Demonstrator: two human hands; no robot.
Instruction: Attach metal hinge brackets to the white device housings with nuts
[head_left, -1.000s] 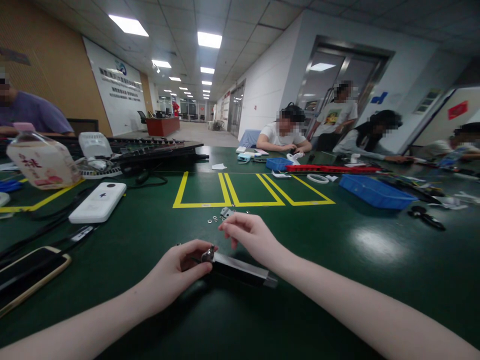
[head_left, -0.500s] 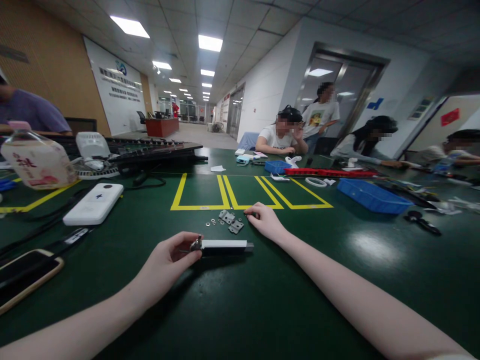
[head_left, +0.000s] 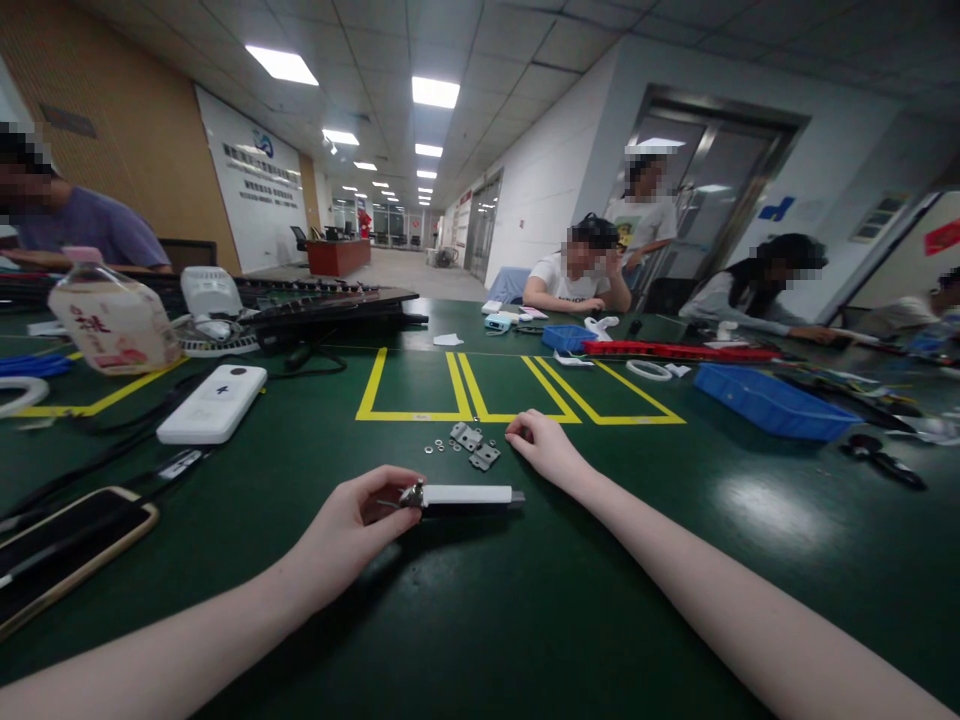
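Evidently, the left hand (head_left: 364, 512) pinches the metal-fitted end of a slim white-and-black bar (head_left: 469, 495) over the dark green worktop (head_left: 480, 620), probably steadying it with its length exposed. The right hand (head_left: 550, 450), fingers curled nearly together, sits beside grey metal brackets (head_left: 484, 457); whether it holds anything, I cannot tell, nor what the long blue plastic tray (head_left: 761, 409) contains.

Bare forearms (head_left: 232, 605), bare hands (head_left: 349, 520), slender fingers (head_left: 390, 474).

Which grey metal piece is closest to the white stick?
The front-right grey piece, just beyond the white stick in the left hand; the other lies farther back, nearer the yellow tape.
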